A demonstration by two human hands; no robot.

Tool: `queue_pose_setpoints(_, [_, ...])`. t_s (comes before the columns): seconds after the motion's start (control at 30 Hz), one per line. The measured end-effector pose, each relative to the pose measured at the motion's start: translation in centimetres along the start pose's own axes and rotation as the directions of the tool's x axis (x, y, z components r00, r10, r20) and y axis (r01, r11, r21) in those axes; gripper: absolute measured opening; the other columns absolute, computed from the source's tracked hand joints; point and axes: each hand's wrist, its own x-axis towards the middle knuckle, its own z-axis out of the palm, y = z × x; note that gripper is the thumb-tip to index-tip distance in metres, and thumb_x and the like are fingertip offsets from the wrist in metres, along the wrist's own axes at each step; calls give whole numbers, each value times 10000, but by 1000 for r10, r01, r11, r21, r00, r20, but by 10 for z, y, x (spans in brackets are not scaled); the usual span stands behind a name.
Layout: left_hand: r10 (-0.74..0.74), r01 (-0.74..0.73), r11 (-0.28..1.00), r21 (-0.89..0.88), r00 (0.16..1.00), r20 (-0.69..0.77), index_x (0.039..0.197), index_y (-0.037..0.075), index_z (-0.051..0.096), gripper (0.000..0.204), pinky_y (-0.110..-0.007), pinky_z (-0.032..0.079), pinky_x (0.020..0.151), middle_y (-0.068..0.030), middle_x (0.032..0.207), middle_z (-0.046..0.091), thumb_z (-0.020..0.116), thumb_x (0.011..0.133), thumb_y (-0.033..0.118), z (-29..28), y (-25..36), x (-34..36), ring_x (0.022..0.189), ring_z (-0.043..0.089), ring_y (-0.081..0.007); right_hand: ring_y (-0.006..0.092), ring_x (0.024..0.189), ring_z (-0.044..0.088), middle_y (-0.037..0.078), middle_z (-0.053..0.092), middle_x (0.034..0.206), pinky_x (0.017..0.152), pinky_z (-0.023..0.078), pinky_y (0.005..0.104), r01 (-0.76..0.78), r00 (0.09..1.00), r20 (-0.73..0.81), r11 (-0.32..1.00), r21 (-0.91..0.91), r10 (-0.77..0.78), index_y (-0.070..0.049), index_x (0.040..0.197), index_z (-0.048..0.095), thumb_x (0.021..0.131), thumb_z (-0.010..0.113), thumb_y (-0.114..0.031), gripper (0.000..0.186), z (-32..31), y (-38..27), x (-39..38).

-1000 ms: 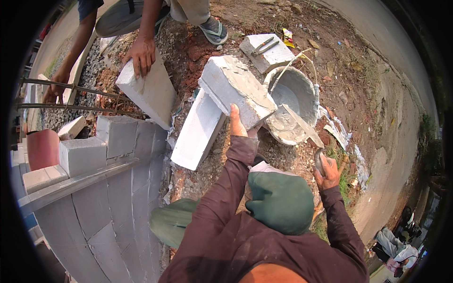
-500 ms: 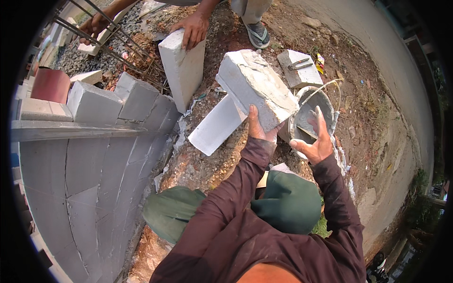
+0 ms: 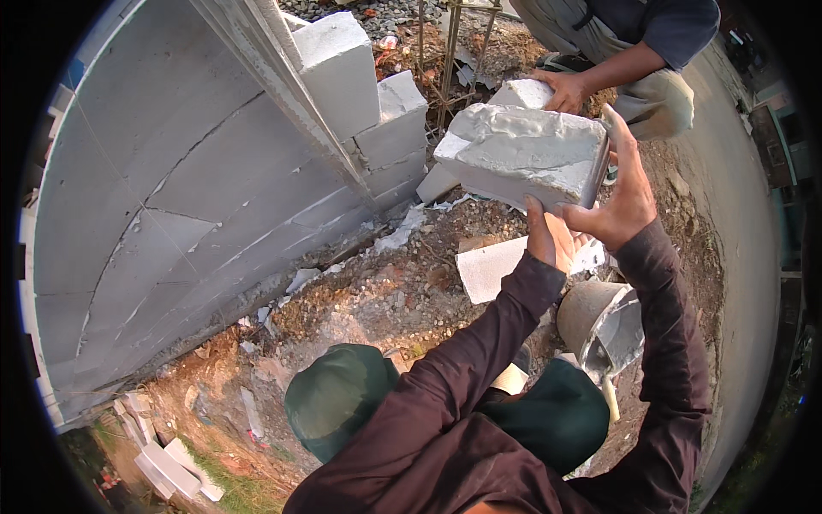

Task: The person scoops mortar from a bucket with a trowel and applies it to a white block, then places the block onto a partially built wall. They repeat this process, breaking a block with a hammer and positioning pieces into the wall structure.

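A pale lightweight concrete block (image 3: 522, 176) is held up in front of me, its upper face spread with wet grey mortar. My left hand (image 3: 553, 233) grips it from below at the near edge, thumb up against the side. At its right end, my right hand (image 3: 623, 193) is closed on the block, thumb toward the near corner and fingers along the end face. Below it on the ground lies another white block (image 3: 492, 271). Beyond, a co-worker's hand (image 3: 565, 90) rests on a further block (image 3: 521, 92), partly hidden behind mine.
To the left stands a grey block wall (image 3: 163, 171) with a long metal straightedge (image 3: 278, 81) along it; stepped blocks (image 3: 341, 77) rise behind. A mortar bucket (image 3: 591, 321) sits near my right knee. Thin steel bars (image 3: 450, 56) stand near the co-worker. Block offcuts (image 3: 167, 469) lie lower left.
My right hand has come from above the bucket onto the block's right end. The block is raised and turned, and my view has swung toward the wall. The co-worker's block looks lower.
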Motion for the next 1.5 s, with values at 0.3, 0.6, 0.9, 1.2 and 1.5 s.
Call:
queue_pose_setpoints(0.3, [44, -118, 842, 526, 987, 151, 1458, 45, 170, 867, -410, 336, 1010, -232, 1391, 384, 460, 876, 619, -77, 71, -26, 1228, 455, -324, 373, 1125, 495, 199, 500, 1230, 966, 434, 425, 671, 733, 459, 645, -365, -503, -69, 1414, 281, 598, 789, -291, 986, 78, -29, 188])
queue_pose_setpoints(0.6, [138, -179, 747, 640, 984, 113, 1424, -4, 228, 724, -377, 338, 1038, -249, 1390, 369, 549, 919, 404, -97, 87, -36, 1259, 419, -304, 392, 1174, 454, 288, 466, 1234, 1021, 343, 381, 749, 597, 645, 620, -234, -477, 88, 1368, 231, 437, 797, -279, 1150, 96, -56, 276])
queue_pose_setpoints(0.9, [410, -414, 228, 881, 862, 299, 1372, -13, 350, 626, -411, 384, 1001, -217, 1359, 428, 597, 896, 311, -59, 147, -42, 1220, 471, -304, 364, 1301, 353, 289, 357, 1369, 1089, 279, 348, 758, 556, 600, 647, -82, -575, 86, 1386, 218, 531, 779, -249, 1076, 113, -45, 293])
queue_pose_setpoints(1.2, [95, -382, -828, 410, 625, 775, 1281, 20, 485, 618, -343, 386, 989, -166, 1245, 546, 703, 814, 362, 133, 313, 40, 1185, 497, -255, 245, 1053, 616, 162, 614, 1150, 895, 495, 346, 72, 995, -96, 760, 646, -13, -24, 1222, 544, 845, 676, -291, 481, 135, 15, 157])
queue_pose_setpoints(1.5, [87, 76, -994, 73, 984, 158, 1401, 48, 351, 1161, -375, 422, 989, -244, 1302, 484, 819, 474, 568, 143, 349, 122, 1199, 499, -349, 299, 989, 628, 157, 642, 1103, 879, 474, 371, -158, 949, -135, 802, 577, 284, -80, 1198, 595, 842, 652, -324, 435, 246, 40, 144])
